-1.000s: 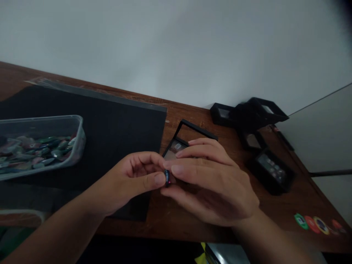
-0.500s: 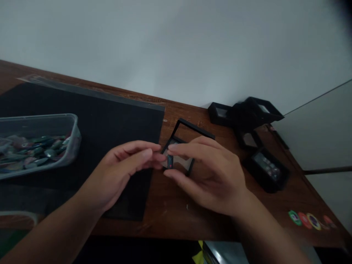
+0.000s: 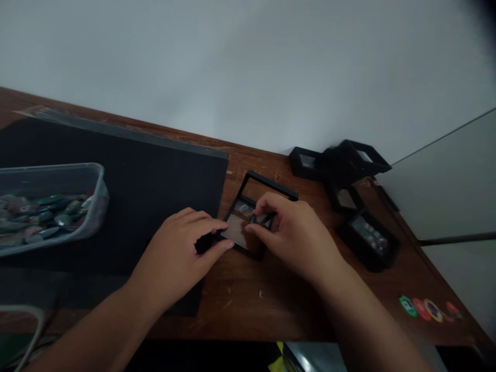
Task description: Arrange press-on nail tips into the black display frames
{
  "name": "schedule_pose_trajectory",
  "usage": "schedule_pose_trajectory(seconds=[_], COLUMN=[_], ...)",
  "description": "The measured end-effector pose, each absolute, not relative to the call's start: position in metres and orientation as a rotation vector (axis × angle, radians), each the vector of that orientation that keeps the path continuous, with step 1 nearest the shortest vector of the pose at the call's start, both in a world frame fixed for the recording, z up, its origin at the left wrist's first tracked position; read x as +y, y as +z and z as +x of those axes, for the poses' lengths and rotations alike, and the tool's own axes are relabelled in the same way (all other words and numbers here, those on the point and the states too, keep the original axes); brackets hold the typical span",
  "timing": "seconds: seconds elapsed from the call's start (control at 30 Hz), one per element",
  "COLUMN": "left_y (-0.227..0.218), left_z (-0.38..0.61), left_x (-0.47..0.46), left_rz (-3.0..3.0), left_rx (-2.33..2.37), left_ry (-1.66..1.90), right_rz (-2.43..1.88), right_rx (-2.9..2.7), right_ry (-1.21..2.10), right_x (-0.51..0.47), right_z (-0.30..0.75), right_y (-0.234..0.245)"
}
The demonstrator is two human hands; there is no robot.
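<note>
A black display frame (image 3: 241, 233) with a clear window lies unfolded on the wooden table, its other half raised at the back. Some small pale pieces (image 3: 245, 208) show near its hinge. My left hand (image 3: 182, 243) holds the frame's near left corner between thumb and index finger. Over the window, my right hand (image 3: 292, 230) pinches a small dark polished stone (image 3: 253, 219). Its fingertips hide part of the stone. Whether the stone touches the window I cannot tell.
On a black mat (image 3: 163, 175) at left stands a clear plastic tub (image 3: 101, 194) of polished stones. Several black display boxes (image 3: 341, 160) are piled at the back right; another box (image 3: 370, 240) with stones lies nearer. Round coloured stickers (image 3: 420, 308) line the right front.
My hands were close together above the frame, the dark stone upright in my right fingers. My right hand has lowered it over the window; my left has moved down to the frame's corner.
</note>
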State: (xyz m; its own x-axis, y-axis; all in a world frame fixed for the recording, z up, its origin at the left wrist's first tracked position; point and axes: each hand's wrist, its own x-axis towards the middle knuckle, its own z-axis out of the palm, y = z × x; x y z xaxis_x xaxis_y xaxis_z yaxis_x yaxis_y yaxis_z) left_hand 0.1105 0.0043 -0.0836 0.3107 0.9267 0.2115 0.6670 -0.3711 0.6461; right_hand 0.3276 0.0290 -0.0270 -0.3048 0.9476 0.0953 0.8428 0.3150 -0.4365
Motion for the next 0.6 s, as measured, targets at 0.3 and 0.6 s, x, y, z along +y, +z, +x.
schedule_pose_trajectory(seconds=[0.3,0.6], left_y=[-0.085,-0.079], left_z=[0.116,0.119], left_x=[0.003,-0.004], left_rz=[2.264,2.310], left_rx=[1.243,1.129], left_ry=[0.799,0.854], right_rz=[-1.687,-1.630], right_rx=[-2.170,-2.093], right_ry=[0.506,0.558], right_x=[0.037,0.045], right_z=[0.328,0.328], right_y=[-0.040,-0.047])
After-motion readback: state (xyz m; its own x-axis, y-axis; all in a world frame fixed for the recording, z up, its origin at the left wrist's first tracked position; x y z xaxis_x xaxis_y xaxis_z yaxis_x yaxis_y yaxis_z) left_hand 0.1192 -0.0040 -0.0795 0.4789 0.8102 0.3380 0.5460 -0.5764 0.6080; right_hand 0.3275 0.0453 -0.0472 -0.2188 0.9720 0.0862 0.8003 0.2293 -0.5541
